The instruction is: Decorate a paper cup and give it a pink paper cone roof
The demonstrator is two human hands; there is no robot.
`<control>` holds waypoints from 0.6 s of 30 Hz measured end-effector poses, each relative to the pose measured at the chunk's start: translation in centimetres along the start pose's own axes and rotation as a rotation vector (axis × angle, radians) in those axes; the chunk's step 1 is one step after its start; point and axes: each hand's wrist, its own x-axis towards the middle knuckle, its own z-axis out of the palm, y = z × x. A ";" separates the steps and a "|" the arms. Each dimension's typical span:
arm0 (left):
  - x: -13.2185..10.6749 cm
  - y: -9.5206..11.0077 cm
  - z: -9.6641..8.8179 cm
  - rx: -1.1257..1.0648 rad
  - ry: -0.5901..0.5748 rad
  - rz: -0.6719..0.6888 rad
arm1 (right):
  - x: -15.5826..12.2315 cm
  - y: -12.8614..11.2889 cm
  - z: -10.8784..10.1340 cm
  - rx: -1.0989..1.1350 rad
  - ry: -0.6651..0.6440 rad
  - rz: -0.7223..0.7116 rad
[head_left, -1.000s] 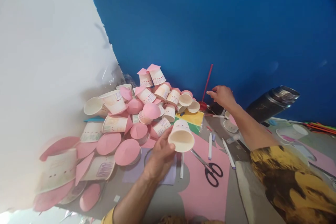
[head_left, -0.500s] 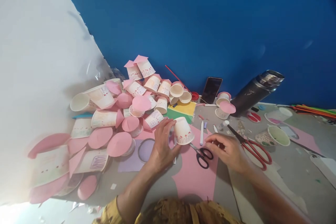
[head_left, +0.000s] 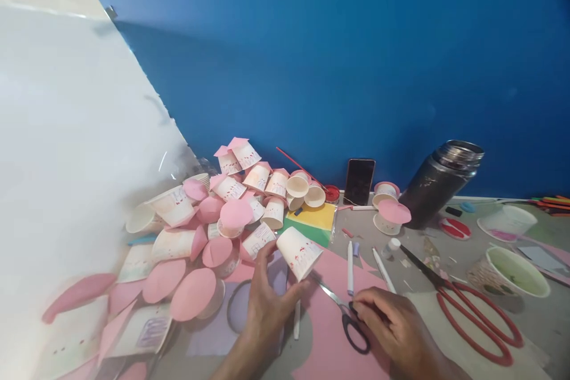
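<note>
My left hand (head_left: 266,303) grips a white paper cup (head_left: 299,252) with red marks on its side, tilted, just above a pink paper sheet (head_left: 329,332). My right hand (head_left: 392,326) rests on the pink sheet with its fingers closed at the black handles of a small pair of scissors (head_left: 345,314). Between the hands lie white markers (head_left: 350,259).
A heap of paper cups with pink paper cones (head_left: 231,208) fills the left of the table. A phone (head_left: 358,181) leans on the blue wall beside a dark flask (head_left: 439,181). Big red-handled scissors (head_left: 472,312), paper bowls (head_left: 512,270) and yellow and green sheets (head_left: 314,218) lie around.
My right hand has come back from the wall to the black scissors. My left hand has turned the cup from mouth-forward to bottom-up and tilted. The camera has tipped upward.
</note>
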 end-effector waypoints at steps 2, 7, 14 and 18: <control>0.2 -0.4 -0.1 0.000 0.064 0.024 | -0.1 0.4 0.0 -0.034 0.018 -0.072; 0.7 -1.0 -0.4 -0.058 0.042 0.051 | 0.0 0.7 -0.2 -0.063 0.001 -0.098; 0.8 -1.6 0.3 0.177 0.083 0.228 | -0.2 1.1 -0.7 -0.042 -0.009 -0.067; 1.4 -2.5 0.5 0.289 0.082 0.345 | -0.4 1.2 -1.0 -0.046 -0.043 -0.061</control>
